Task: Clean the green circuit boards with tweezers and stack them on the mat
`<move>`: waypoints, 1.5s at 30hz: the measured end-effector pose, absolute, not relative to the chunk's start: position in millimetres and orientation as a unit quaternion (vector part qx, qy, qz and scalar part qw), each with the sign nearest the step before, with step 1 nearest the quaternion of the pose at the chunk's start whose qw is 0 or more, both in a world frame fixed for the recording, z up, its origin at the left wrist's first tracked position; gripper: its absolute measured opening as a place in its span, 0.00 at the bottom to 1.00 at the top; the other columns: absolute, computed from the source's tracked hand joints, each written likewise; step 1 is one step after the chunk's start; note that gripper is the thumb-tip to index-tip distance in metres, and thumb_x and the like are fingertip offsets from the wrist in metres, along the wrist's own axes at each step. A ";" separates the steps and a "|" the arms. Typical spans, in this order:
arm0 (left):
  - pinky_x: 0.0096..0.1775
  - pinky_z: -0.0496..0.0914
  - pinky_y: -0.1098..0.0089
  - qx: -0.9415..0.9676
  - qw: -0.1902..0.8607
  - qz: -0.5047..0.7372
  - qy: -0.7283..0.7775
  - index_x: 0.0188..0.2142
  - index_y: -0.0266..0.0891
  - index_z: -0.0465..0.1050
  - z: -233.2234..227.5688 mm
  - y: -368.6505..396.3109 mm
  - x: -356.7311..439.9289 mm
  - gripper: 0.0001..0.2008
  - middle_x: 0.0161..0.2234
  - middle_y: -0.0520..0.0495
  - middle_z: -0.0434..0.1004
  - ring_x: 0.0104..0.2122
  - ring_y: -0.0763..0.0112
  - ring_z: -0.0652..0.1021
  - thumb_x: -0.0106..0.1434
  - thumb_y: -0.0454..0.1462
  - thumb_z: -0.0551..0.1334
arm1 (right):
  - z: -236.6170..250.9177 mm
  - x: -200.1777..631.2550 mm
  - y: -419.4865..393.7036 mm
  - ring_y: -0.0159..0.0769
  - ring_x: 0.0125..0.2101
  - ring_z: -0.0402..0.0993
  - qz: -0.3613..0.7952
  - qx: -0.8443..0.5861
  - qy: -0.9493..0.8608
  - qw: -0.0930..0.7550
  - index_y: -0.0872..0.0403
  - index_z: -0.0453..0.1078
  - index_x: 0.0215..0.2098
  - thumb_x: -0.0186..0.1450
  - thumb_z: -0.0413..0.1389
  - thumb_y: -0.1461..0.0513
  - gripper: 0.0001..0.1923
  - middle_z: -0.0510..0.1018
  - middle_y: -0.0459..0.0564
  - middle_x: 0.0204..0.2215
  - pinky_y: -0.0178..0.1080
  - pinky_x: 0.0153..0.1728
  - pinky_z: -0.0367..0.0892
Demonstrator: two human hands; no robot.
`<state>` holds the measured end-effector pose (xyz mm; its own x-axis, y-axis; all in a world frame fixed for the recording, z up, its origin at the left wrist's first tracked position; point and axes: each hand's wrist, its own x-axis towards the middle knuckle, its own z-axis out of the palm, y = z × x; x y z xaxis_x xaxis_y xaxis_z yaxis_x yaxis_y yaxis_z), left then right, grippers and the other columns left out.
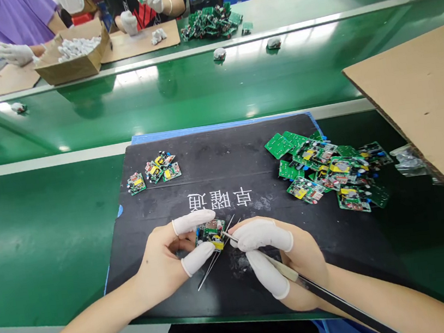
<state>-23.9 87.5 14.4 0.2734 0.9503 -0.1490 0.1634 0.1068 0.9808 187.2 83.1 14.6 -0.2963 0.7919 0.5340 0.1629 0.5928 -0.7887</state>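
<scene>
My left hand (168, 254) pinches a small green circuit board (210, 233) between a white-cotted thumb and forefinger, just above the black mat (229, 160). My right hand (280, 260) grips a thin dark tool (331, 297) like a pen; its metal tip touches the board's right edge. Two thin wire leads (214, 261) trail from the board down onto the mat.
A pile of green boards (330, 170) lies on the mat's right side, and several finished boards (154, 171) sit at its upper left. A cardboard sheet (428, 104) overhangs on the right. Across the green conveyor (195, 90), two other people in white gloves handle parts beside a cardboard box (72, 55).
</scene>
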 end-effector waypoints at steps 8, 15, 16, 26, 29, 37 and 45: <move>0.29 0.74 0.75 0.561 0.564 0.344 0.499 0.48 0.42 0.78 12.6 87.2 -24.6 0.18 0.28 0.48 0.80 0.23 0.74 0.74 0.57 0.37 0.69 | 13.3 185.3 82.4 0.36 0.30 0.80 0.321 -0.319 -0.735 0.505 0.52 0.67 0.38 0.55 0.50 0.74 0.16 0.79 0.50 0.31 0.36 0.32 0.78; 0.29 0.75 0.74 0.568 0.561 0.344 0.494 0.48 0.41 0.78 11.8 86.4 -25.8 0.18 0.30 0.47 0.80 0.24 0.73 0.75 0.56 0.37 0.69 | 13.9 186.8 80.3 0.37 0.31 0.80 0.314 -0.316 -0.742 0.502 0.51 0.66 0.39 0.56 0.50 0.74 0.17 0.79 0.51 0.32 0.37 0.33 0.78; 0.29 0.75 0.74 0.571 0.560 0.343 0.493 0.48 0.41 0.78 11.7 86.5 -25.8 0.18 0.30 0.47 0.81 0.24 0.73 0.75 0.57 0.37 0.69 | 13.8 187.2 80.5 0.37 0.32 0.80 0.313 -0.317 -0.742 0.501 0.51 0.66 0.39 0.56 0.50 0.75 0.17 0.78 0.52 0.32 0.37 0.33 0.78; 0.29 0.75 0.76 0.587 0.543 0.348 0.489 0.47 0.42 0.79 13.4 87.7 -24.5 0.17 0.29 0.48 0.80 0.24 0.74 0.75 0.57 0.36 0.68 | 12.1 187.2 82.1 0.35 0.31 0.78 0.327 -0.309 -0.744 0.495 0.52 0.65 0.40 0.57 0.50 0.74 0.16 0.78 0.52 0.32 0.36 0.33 0.78; 0.28 0.74 0.76 0.590 0.538 0.348 0.491 0.47 0.43 0.79 13.2 87.2 -24.3 0.17 0.29 0.48 0.80 0.24 0.74 0.74 0.57 0.35 0.68 | 12.4 187.6 83.4 0.35 0.31 0.79 0.323 -0.305 -0.746 0.496 0.52 0.65 0.40 0.57 0.49 0.74 0.16 0.78 0.52 0.32 0.36 0.32 0.78; 0.29 0.74 0.78 0.598 0.535 0.357 0.478 0.47 0.45 0.78 11.4 88.4 -25.6 0.18 0.28 0.50 0.79 0.22 0.78 0.72 0.56 0.33 0.68 | 13.5 188.0 82.0 0.35 0.31 0.79 0.320 -0.311 -0.742 0.501 0.52 0.65 0.39 0.57 0.50 0.74 0.16 0.78 0.52 0.32 0.36 0.33 0.78; 0.29 0.74 0.79 0.594 0.544 0.378 0.456 0.47 0.48 0.78 10.5 87.0 -23.4 0.19 0.26 0.52 0.78 0.22 0.78 0.73 0.56 0.32 0.68 | 12.3 187.8 81.6 0.36 0.31 0.78 0.324 -0.319 -0.738 0.499 0.52 0.65 0.38 0.57 0.50 0.74 0.15 0.78 0.51 0.31 0.37 0.33 0.78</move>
